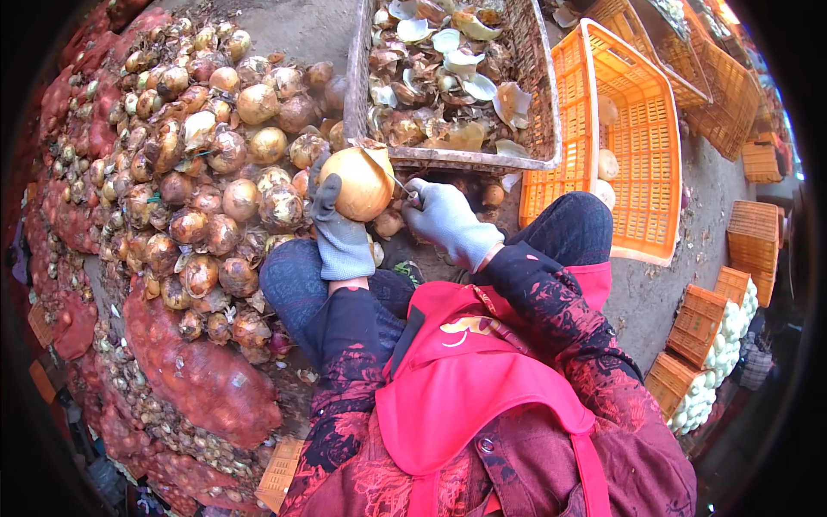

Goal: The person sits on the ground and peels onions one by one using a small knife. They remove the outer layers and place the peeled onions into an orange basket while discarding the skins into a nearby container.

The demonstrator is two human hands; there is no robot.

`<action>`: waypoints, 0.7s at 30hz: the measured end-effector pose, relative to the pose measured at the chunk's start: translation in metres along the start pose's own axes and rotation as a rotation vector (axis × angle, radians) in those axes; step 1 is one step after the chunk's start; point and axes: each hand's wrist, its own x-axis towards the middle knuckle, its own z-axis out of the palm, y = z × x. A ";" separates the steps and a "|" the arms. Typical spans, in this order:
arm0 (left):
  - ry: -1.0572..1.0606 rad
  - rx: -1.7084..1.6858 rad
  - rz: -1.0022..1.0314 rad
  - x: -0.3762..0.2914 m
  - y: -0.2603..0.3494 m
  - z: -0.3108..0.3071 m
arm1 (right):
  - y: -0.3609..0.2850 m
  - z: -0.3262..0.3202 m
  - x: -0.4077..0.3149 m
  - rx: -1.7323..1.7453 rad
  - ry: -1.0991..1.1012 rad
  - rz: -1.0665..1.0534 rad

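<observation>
My left hand (339,229), in a grey work glove, grips a large yellow onion (357,183) with dry skin loose at its top. My right hand (449,220), gloved too, is closed around the handle of a small knife (412,195). Its thin blade lies against or just beside the onion's right side; which one I cannot tell. Both hands are above my knees, at the near edge of a dirty plastic crate (475,157) with onion peels (462,61) inside. Left of the onion, a heap of unpeeled onions (223,194) spreads over the floor.
An orange plastic crate (639,213) lies tilted to the right, with several peeled onions (606,165) inside. Red mesh sacks (194,362) of onions fill the left. Farther right stand orange crates (698,323) beside bagged pale onions (727,342). Loose onions (492,195) lie below the peel crate.
</observation>
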 end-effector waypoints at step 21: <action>-0.013 -0.199 -0.116 0.008 -0.017 -0.031 | 0.010 0.018 0.033 0.620 -0.014 -0.019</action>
